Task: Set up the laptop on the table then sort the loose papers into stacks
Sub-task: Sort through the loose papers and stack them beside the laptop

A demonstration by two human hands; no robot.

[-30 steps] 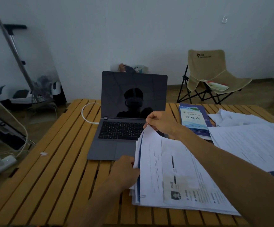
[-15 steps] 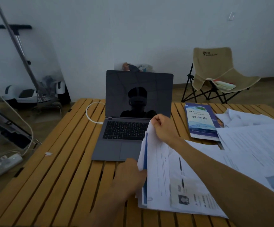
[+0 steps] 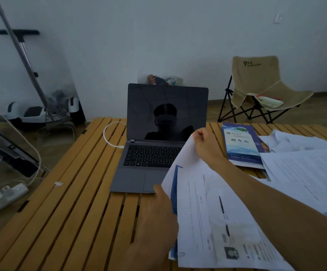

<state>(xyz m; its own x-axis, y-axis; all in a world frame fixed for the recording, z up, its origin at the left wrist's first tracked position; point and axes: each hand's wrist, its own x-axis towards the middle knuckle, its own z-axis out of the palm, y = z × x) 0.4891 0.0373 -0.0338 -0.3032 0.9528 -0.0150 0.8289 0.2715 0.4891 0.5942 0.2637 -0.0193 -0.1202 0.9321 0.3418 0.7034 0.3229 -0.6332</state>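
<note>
white wall (image 3: 158,36) | wood floor (image 3: 325,110) | folding chair (image 3: 256,85) | possibly scooter (image 3: 33,112)

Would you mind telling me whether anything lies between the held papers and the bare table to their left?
Nothing visible does. The bundle of papers, held by both hands, borders open slats of the table; the laptop sits farther back, its front corner beneath the papers.

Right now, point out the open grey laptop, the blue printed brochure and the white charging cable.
open grey laptop (image 3: 137,178): head view, palm rest.
blue printed brochure (image 3: 240,142): head view, pale title panel.
white charging cable (image 3: 106,128): head view, looped section on the table.
</note>
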